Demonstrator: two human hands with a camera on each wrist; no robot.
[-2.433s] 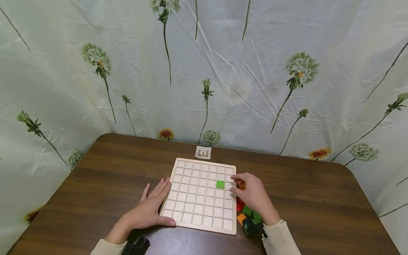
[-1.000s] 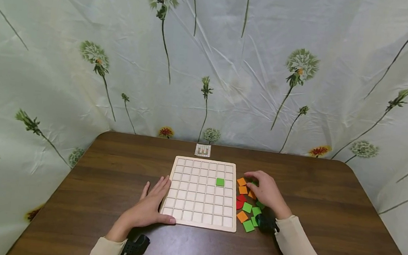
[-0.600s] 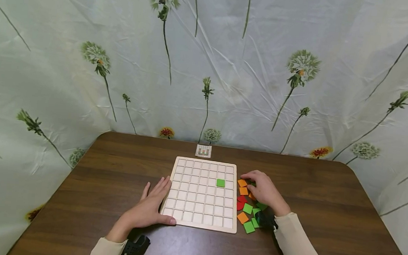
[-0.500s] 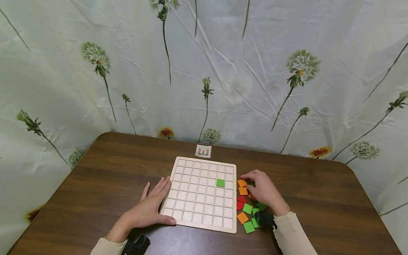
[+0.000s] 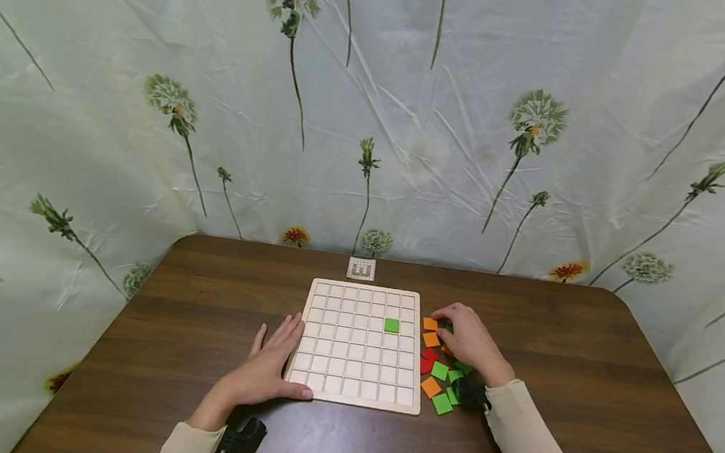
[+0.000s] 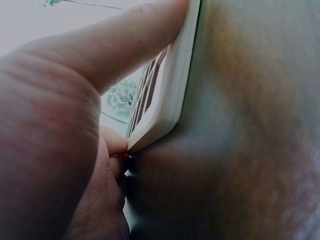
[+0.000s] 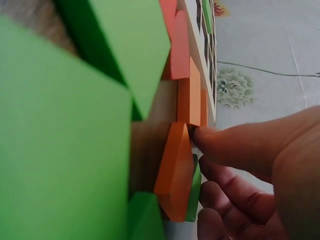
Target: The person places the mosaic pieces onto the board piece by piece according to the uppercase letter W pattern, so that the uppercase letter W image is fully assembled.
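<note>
A pale wooden grid board [image 5: 352,344] lies on the brown table with one green tile [image 5: 392,325] in a cell toward its right side. My left hand [image 5: 262,376] rests against the board's left edge, fingers spread and straight; its thumb [image 6: 135,35] lies on the near-left corner. Just right of the board, my right hand [image 5: 472,342] pinches an orange tile [image 5: 429,324] at its far and right edges, while the tile sits among others. The right thumb [image 7: 215,142] shows close to the orange tiles, with the other fingers curled beneath it in that view.
Loose tiles lie along the board's right edge: a second orange tile [image 5: 432,340], red tiles [image 5: 427,362] and several green ones [image 5: 442,404], some under the right wrist. A small printed pattern card [image 5: 361,269] sits behind the board. Flowered cloth [image 5: 421,152] hangs behind the table.
From the board's right edge, my right hand has moved right to the loose tiles. There the farthest orange tile has turned slightly, now squarer to the board. The left hand stays put.
</note>
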